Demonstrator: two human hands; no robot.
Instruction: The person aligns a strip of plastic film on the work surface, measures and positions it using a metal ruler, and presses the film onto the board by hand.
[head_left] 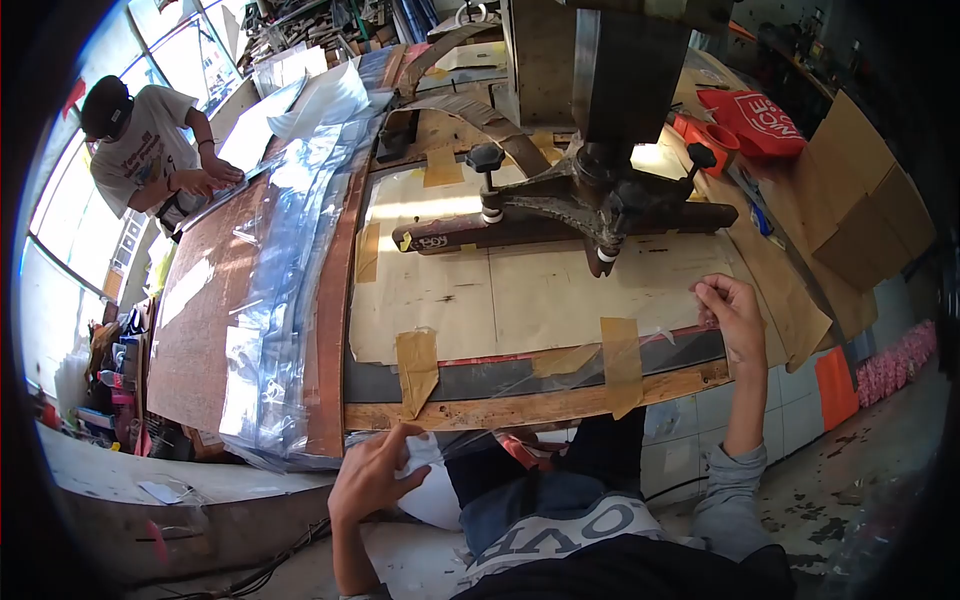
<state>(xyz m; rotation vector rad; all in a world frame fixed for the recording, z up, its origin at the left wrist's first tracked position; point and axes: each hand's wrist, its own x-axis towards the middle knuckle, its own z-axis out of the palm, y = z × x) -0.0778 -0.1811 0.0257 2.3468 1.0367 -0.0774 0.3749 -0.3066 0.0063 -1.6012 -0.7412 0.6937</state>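
A thin strip of clear plastic film (520, 398) seems to stretch between my hands, across the front edge of the worktable. My left hand (375, 478) is curled low beside that edge, with a whitish, crumpled part of the film between thumb and fingers. Farther right and higher, my right hand (733, 312) pinches the other end over the board's right corner. A pale sheet (430, 300) covers the board, held by strips of brown tape (622, 365). Above it stands a heavy metal press head (600, 190) with a dark bar across the sheet.
Left of the board, clear plastic bags (285, 290) lie in a long pile on a reddish-brown tabletop (200, 330). A co-worker (150, 150) handles something flat there. On the right are a cardboard box (865, 190), a red bag (755, 122) and an orange tape dispenser (708, 138).
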